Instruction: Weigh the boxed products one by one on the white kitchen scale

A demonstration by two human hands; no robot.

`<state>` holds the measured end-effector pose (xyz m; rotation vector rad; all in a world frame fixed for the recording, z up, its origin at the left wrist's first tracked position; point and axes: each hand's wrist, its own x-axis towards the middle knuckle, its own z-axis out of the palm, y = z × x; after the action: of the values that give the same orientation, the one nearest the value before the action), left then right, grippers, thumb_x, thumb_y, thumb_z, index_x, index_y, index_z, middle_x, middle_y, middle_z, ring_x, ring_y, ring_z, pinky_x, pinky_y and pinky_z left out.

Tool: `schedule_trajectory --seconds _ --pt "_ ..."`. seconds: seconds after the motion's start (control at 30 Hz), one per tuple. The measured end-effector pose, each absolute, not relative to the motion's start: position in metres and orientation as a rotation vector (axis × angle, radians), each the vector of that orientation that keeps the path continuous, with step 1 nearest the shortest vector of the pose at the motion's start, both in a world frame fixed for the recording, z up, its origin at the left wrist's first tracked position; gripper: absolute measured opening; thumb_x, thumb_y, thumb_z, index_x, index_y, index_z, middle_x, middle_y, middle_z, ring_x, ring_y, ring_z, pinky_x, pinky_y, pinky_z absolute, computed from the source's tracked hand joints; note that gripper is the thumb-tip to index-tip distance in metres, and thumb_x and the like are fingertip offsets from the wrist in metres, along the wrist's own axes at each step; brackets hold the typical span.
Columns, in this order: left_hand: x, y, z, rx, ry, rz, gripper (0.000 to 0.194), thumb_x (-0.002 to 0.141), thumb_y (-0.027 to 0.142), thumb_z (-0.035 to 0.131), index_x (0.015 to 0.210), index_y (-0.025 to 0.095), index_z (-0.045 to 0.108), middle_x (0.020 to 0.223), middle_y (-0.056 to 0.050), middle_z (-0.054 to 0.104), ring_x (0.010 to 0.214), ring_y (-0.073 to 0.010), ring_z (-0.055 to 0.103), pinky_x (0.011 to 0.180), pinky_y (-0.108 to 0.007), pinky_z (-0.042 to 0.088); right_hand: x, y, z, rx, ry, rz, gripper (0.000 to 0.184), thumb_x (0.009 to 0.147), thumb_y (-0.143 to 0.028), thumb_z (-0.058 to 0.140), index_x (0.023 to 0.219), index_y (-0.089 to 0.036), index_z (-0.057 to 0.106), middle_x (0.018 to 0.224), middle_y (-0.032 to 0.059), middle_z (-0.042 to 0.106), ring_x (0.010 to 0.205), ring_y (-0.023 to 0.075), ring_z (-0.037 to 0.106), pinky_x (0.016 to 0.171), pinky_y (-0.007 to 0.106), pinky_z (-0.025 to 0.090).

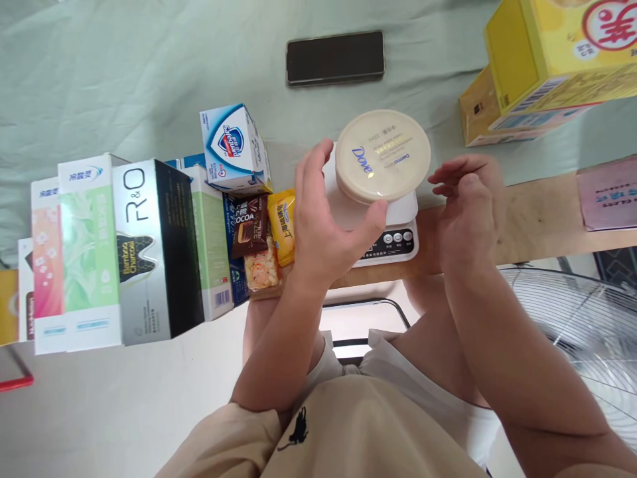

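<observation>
A round cream-coloured Dove jar (383, 156) sits lid up on a white digital kitchen scale (411, 249). My left hand (326, 222) is on the jar's left side, its thumb and fingers spread wide. The thumb tip is at the jar's lower edge; I cannot tell if it touches. To the right of the jar, my right hand (468, 206) has loosely bent fingers pointing toward it, a small gap away and with nothing held. Part of the scale's button panel is hidden behind my left hand.
Left of the scale are a Safeguard soap box (233, 149), small snack packets (251, 226) and several toothpaste boxes (149, 252). A phone (336, 58) lies behind the jar. Yellow boxes (522, 66) stand at the right. A fan (572, 325) is below the table edge.
</observation>
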<state>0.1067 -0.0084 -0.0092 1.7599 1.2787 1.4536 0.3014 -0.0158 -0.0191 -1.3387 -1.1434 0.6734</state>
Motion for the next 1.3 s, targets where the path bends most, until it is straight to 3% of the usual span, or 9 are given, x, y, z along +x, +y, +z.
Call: schedule_trajectory --seconds 0.2,0.4,0.67,0.9,1.3 --pt "0.106 -0.01 -0.008 1.78 1.303 1.322 0.084 0.085 0.073 0.068 0.149 0.026 0.039 0.154 -0.015 0.05 0.149 -0.0343 0.049 0.128 -0.053 0.041 0.296 -0.019 -0.014 -1.256 -1.342 0.627 0.032 0.091 -0.048 0.063 0.117 -0.03 0.065 0.116 0.0047 0.068 0.11 0.0233 0.067 0.099 0.045 0.055" --pt "0.103 -0.012 0.0 1.796 1.331 1.243 0.08 0.084 0.049 0.078 0.149 0.026 0.038 0.156 -0.016 0.05 0.15 -0.0337 0.049 0.126 -0.052 0.044 0.295 -0.019 -0.013 -1.235 -1.477 0.647 0.05 0.088 -0.051 0.069 0.132 -0.032 0.059 0.136 0.0067 0.064 0.128 0.0278 0.062 0.118 0.054 0.048" --pt "0.103 -0.012 0.007 1.808 1.356 1.197 0.077 0.083 0.04 0.078 0.147 0.025 0.039 0.151 -0.016 0.054 0.145 -0.0315 0.053 0.122 -0.048 0.049 0.286 -0.014 -0.01 -1.14 -1.575 0.643 0.073 0.081 -0.04 0.079 0.146 -0.034 0.047 0.144 0.0077 0.058 0.136 0.0281 0.059 0.121 0.054 0.047" --pt "0.105 -0.013 0.005 1.756 1.354 1.201 0.072 0.082 0.034 0.078 0.143 0.025 0.042 0.15 -0.016 0.056 0.145 -0.0312 0.053 0.123 -0.048 0.048 0.286 -0.01 -0.006 -1.142 -1.567 0.672 0.077 0.075 -0.04 0.085 0.142 -0.034 0.048 0.145 0.0076 0.057 0.141 0.0289 0.057 0.126 0.055 0.044" --pt "0.1 -0.01 0.016 1.671 1.248 1.178 0.066 0.083 0.027 0.074 0.143 0.021 0.046 0.147 -0.015 0.058 0.144 -0.0294 0.054 0.125 -0.044 0.046 0.273 0.001 -0.007 -1.02 -1.519 0.824 0.089 0.071 -0.057 0.088 0.145 -0.041 0.042 0.143 0.0048 0.058 0.136 0.0285 0.061 0.118 0.053 0.054"
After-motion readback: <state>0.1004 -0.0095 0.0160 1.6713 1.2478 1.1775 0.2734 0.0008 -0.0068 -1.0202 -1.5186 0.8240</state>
